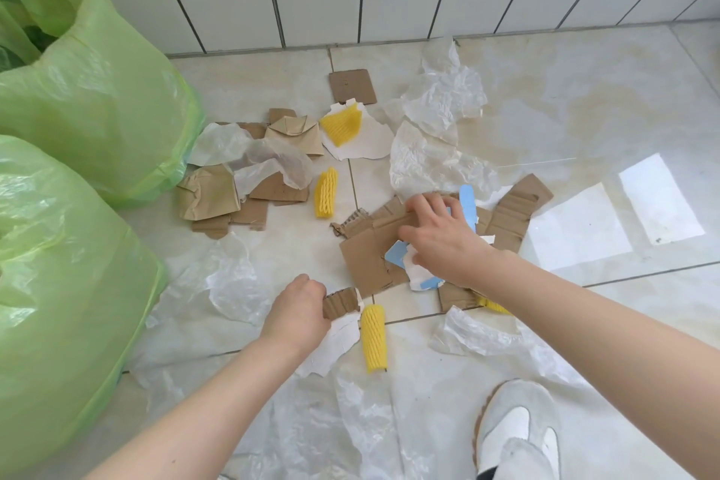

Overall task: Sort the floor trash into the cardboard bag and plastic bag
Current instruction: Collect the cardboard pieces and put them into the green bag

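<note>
Trash lies scattered over the tiled floor: brown cardboard scraps, crumpled clear plastic sheets and yellow foam nets. My left hand (pixel 302 310) grips a small corrugated cardboard scrap (pixel 342 302) that lies on a torn white piece (pixel 338 339). My right hand (pixel 438 236) rests on a large flat cardboard piece (pixel 368 259) with its fingers curled over the far edge, beside blue and white scraps (pixel 467 203). Two green plastic bags stand at the left, one far (pixel 97 97), one near (pixel 66 284). A yellow foam net (pixel 374 337) lies just right of my left hand.
More cardboard (pixel 352 86) and folded brown pieces (pixel 206 193) lie near the wall and the far bag. Clear plastic sheets (pixel 440 97) spread at the back right and in the foreground (pixel 374 421). A grey-white shoe (pixel 514 429) stands at the lower right. A white-tiled wall closes the back.
</note>
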`<move>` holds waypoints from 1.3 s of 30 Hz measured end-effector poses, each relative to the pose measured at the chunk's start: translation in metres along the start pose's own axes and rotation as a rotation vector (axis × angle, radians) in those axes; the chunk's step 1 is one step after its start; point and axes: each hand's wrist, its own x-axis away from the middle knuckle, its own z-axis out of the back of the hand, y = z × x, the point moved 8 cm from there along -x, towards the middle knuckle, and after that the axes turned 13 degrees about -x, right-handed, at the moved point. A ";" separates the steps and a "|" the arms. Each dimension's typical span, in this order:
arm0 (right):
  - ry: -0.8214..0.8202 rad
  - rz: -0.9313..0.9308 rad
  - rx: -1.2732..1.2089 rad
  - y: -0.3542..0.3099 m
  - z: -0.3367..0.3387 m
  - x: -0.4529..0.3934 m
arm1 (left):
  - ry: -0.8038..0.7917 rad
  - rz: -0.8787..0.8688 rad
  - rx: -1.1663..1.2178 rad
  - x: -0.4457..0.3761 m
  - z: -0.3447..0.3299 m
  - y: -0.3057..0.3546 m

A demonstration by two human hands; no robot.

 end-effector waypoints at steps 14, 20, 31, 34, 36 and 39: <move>0.220 -0.177 -0.459 0.039 0.044 0.039 | -0.011 0.136 0.290 0.004 0.018 -0.021; 0.217 -0.245 -0.595 0.047 0.037 0.045 | -0.159 0.029 0.194 0.010 0.018 -0.006; 0.322 -0.326 -0.758 0.066 0.023 0.077 | -0.067 -0.028 0.129 0.012 -0.005 0.022; 0.401 -0.448 -0.921 0.082 0.026 0.086 | -0.107 0.038 0.253 0.006 0.008 0.013; 0.457 -0.509 -0.995 0.093 0.027 0.093 | -0.056 0.060 0.343 0.002 0.027 0.009; 0.494 -0.599 -1.059 0.112 0.023 0.101 | 0.026 0.065 0.457 -0.008 0.060 0.012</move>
